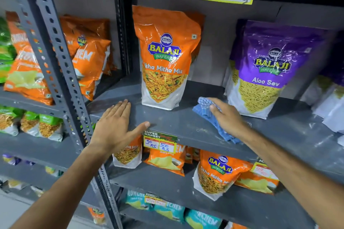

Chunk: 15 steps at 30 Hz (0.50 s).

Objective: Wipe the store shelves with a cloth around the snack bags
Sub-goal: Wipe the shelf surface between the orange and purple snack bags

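Risk 1: we judge the purple bag (264, 72) most exposed. It stands upright just right of the cloth (210, 115); a stroke carried rightward would catch its base and tip or shove it back.

Risk 2: the orange bag (163, 57) stands between our two hands, near both but touching neither. A wide leftward sweep could knock it.

Risk 3: the cloth's tail hangs over the shelf (176, 119) front edge. If our grip slackens, it may slide off toward the bags below.

Risk 4: pale dust specks show on the shelf front; pushing them backward would pack them against the bag bases rather than clear them.

Right hand (227, 115): palm down on the cloth, fingers curled over it, pinning it to the shelf between the two bags.

Left hand (115, 126): flat, fingers extended and together, thumb splayed along the front lip. It holds nothing and seems to rest on the shelf.
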Available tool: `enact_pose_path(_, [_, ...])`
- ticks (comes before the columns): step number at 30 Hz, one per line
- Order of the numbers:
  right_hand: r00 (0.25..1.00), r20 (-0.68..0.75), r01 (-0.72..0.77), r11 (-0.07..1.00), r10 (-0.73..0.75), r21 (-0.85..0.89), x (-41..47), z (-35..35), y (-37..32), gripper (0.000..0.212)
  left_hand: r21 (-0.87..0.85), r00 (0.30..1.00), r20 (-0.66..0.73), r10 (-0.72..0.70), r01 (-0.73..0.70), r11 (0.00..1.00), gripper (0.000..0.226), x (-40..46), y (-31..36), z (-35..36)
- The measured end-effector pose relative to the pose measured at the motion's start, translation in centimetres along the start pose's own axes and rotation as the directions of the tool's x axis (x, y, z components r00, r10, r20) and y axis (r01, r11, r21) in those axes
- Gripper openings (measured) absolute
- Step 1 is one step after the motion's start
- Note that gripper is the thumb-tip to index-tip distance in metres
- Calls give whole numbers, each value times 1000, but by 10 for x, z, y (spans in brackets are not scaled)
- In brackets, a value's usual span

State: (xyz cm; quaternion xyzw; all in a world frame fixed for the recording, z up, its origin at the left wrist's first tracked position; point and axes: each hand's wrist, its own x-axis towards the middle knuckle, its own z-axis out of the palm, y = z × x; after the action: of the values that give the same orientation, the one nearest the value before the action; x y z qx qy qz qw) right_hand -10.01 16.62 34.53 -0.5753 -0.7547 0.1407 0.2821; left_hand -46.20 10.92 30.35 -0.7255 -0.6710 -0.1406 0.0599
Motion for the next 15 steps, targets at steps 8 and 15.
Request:
enact_pose_path(8, [968,178,200,971,-176,-127,-14,34,-44,39,4,1000,8,-9,9,1000,122,0,1,0])
enact_pose_path(15, [990,3,137,963,-142,231,-48,1,-32,31,-9,1000,23,-6,6,1000,124,-2,1,-2])
